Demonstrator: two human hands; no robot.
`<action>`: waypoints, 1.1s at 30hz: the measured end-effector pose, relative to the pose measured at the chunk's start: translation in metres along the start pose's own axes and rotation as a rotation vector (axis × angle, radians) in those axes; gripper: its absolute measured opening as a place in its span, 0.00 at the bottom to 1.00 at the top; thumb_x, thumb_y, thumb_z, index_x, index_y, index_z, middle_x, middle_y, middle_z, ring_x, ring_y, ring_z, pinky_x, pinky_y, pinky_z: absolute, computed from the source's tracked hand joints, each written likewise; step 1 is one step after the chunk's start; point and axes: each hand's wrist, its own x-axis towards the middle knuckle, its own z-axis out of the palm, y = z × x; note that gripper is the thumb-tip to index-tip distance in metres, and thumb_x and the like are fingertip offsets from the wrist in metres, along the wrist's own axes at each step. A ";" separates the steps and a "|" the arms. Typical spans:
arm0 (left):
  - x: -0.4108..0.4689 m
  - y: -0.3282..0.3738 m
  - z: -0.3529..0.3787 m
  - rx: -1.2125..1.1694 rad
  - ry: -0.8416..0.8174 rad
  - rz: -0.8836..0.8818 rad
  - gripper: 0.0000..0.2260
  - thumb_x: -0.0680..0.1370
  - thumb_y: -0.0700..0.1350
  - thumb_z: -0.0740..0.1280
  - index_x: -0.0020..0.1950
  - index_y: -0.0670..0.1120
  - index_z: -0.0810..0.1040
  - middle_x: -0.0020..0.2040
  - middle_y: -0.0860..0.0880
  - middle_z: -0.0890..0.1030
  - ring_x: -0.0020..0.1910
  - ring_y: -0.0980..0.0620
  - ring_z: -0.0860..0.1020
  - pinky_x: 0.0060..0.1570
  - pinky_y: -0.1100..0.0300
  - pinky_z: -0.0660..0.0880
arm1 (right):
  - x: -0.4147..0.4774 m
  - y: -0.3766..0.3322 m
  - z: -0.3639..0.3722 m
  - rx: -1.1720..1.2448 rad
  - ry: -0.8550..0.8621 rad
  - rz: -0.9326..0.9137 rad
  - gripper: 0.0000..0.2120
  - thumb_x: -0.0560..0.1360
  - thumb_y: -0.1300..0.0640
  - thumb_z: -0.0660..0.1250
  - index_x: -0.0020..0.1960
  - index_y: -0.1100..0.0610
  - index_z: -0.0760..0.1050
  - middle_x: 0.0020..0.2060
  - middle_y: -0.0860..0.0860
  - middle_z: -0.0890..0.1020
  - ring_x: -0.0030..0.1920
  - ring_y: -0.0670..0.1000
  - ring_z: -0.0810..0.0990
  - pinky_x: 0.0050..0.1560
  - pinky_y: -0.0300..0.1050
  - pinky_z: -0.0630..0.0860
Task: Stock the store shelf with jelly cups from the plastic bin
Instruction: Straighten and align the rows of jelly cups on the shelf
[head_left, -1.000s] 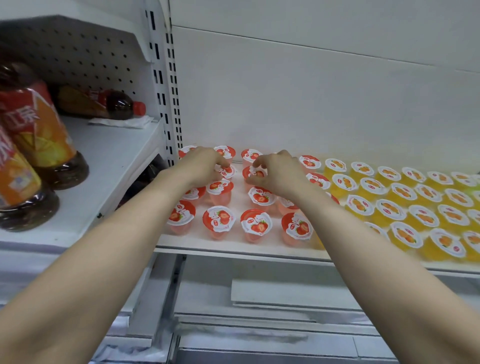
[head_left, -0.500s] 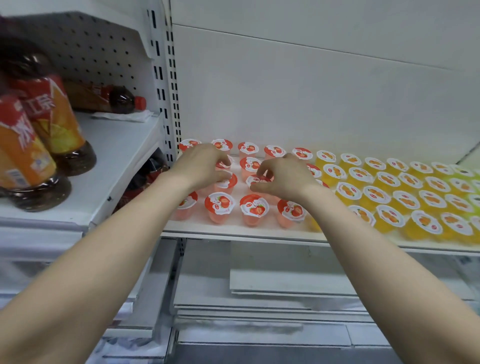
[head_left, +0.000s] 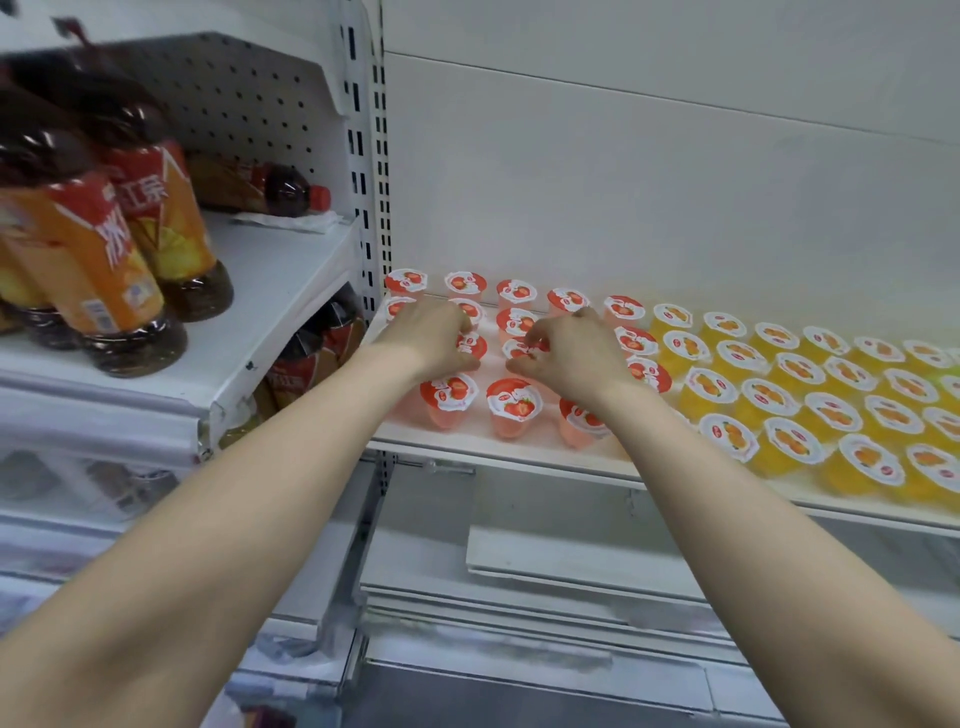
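Note:
Strawberry jelly cups (head_left: 514, 400) with red and white lids stand in rows at the left end of the white store shelf (head_left: 493, 448). Rows of orange jelly cups (head_left: 769, 397) fill the shelf to their right. My left hand (head_left: 434, 338) curls its fingers and thumb round a strawberry cup (head_left: 471, 344) in the middle of the red block. My right hand (head_left: 574, 356) pinches the neighbouring strawberry cup (head_left: 519, 349) between thumb and fingertips. Both hands hide some cups beneath them. The plastic bin is out of view.
Large iced-tea bottles (head_left: 104, 260) stand on a higher white shelf at the left, with one bottle lying down (head_left: 270, 189) at its back. A slotted upright post (head_left: 369, 156) divides the two bays. More bottles (head_left: 311, 358) sit under the left shelf. Loose shelf boards (head_left: 571, 561) lie below.
Both hands have drawn back from the rear rows of strawberry cups to cups in the middle of the block. The view has shifted slightly.

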 end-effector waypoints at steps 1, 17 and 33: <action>-0.001 0.000 0.000 -0.004 0.011 -0.008 0.17 0.73 0.55 0.70 0.56 0.47 0.82 0.53 0.46 0.82 0.53 0.45 0.78 0.51 0.53 0.75 | 0.000 0.001 -0.001 -0.001 -0.016 0.003 0.21 0.72 0.36 0.66 0.56 0.49 0.81 0.52 0.51 0.84 0.59 0.57 0.74 0.55 0.53 0.76; -0.066 0.007 0.000 0.048 0.132 0.027 0.22 0.71 0.66 0.66 0.58 0.55 0.80 0.54 0.52 0.81 0.54 0.49 0.78 0.47 0.56 0.72 | -0.053 -0.006 -0.005 -0.038 -0.026 -0.266 0.22 0.71 0.34 0.66 0.59 0.45 0.78 0.54 0.45 0.81 0.59 0.52 0.69 0.54 0.50 0.65; -0.108 -0.012 0.016 -0.036 0.285 -0.151 0.28 0.70 0.57 0.70 0.68 0.50 0.72 0.66 0.46 0.71 0.65 0.42 0.68 0.64 0.47 0.70 | -0.055 -0.016 -0.007 0.014 0.088 -0.298 0.19 0.77 0.43 0.63 0.65 0.48 0.76 0.61 0.50 0.79 0.65 0.56 0.69 0.61 0.52 0.65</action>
